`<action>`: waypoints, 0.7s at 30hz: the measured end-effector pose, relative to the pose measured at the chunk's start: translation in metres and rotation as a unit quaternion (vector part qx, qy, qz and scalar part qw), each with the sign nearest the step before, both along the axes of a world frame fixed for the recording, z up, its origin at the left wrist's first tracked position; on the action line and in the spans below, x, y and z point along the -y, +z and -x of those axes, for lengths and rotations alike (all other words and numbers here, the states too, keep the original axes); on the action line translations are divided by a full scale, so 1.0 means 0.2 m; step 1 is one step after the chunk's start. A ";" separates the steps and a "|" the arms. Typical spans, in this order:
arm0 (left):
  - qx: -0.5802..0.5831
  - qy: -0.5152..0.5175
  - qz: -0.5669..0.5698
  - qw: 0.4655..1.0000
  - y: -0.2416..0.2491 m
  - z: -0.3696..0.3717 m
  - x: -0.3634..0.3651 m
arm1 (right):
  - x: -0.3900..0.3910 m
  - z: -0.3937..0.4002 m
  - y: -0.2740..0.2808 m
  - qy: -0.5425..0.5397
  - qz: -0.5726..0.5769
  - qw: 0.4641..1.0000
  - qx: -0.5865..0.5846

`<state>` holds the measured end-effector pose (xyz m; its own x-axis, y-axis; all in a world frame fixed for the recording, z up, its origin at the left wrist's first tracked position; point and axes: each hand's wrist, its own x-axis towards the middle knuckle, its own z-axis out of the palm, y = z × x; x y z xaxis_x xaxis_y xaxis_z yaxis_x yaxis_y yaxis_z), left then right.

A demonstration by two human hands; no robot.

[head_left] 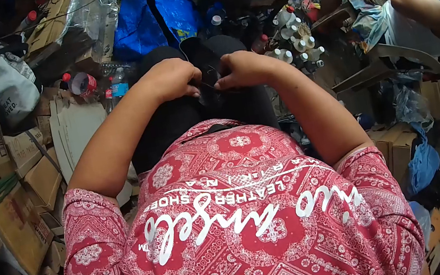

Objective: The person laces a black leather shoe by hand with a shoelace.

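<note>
My left hand (170,80) is over my lap, its fingers curled inward and pressed together in a pinch. Facing it, a short gap away, my right hand (242,69) is closed too, with thumb and finger meeting. Something thin and dark seems to lie between the two hands, but against my black trousers (156,126) I cannot make out what it is. Just past my knees stands a blue bag (138,25). By my left forearm is a plastic bottle with a blue label (118,86).
Flattened cardboard (3,193) piles up on the left, below a grey-white bag (1,79). A bottle with a red label (82,84) lies near it. Several white-capped bottles (296,35) are grouped ahead right. Another person (416,14) sits beyond a chair (394,56).
</note>
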<state>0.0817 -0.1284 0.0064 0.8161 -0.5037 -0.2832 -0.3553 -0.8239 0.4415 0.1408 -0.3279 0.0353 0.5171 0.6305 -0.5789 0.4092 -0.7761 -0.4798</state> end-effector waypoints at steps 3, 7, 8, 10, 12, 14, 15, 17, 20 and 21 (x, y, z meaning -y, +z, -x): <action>0.016 0.002 0.002 1.000 -0.01 0.03 -0.01 | 0.03 0.05 -0.07 0.007 0.001 0.997 0.072; 0.037 -0.015 0.011 0.999 -0.01 0.05 -0.02 | 0.02 0.13 -0.04 -0.011 0.041 0.997 0.068; 0.038 -0.015 0.011 0.999 0.00 0.06 -0.02 | 0.04 0.15 -0.08 -0.044 0.011 0.996 0.071; 0.049 -0.022 -0.003 0.999 0.00 0.06 -0.03 | 0.05 0.16 -0.11 -0.078 -0.019 0.994 0.075; 0.082 -0.040 0.015 0.996 -0.04 0.08 -0.05 | 0.05 0.19 -0.13 -0.100 -0.025 0.992 0.078; 0.118 -0.060 0.030 0.991 -0.04 0.08 -0.04 | 0.05 0.19 -0.08 -0.085 -0.001 0.994 0.070; 0.118 -0.065 0.015 0.991 -0.04 0.08 -0.04 | 0.05 0.18 -0.06 -0.066 0.025 0.996 0.062; 0.121 -0.068 -0.001 0.990 -0.03 0.08 -0.03 | 0.12 0.17 -0.05 -0.084 -0.018 0.994 0.067; 0.214 -0.051 0.043 0.975 -0.07 0.12 0.01 | 0.27 0.12 -0.08 -0.117 -0.088 0.987 0.069; 0.213 -0.047 0.043 0.975 -0.10 0.12 0.03 | 0.33 0.10 -0.12 -0.136 -0.116 0.982 0.066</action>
<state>0.0577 -0.1338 -0.0145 0.7990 -0.5896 0.1182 -0.5945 -0.7451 0.3023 0.1202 -0.3933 0.0114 0.7458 0.5653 -0.3523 0.2723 -0.7414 -0.6133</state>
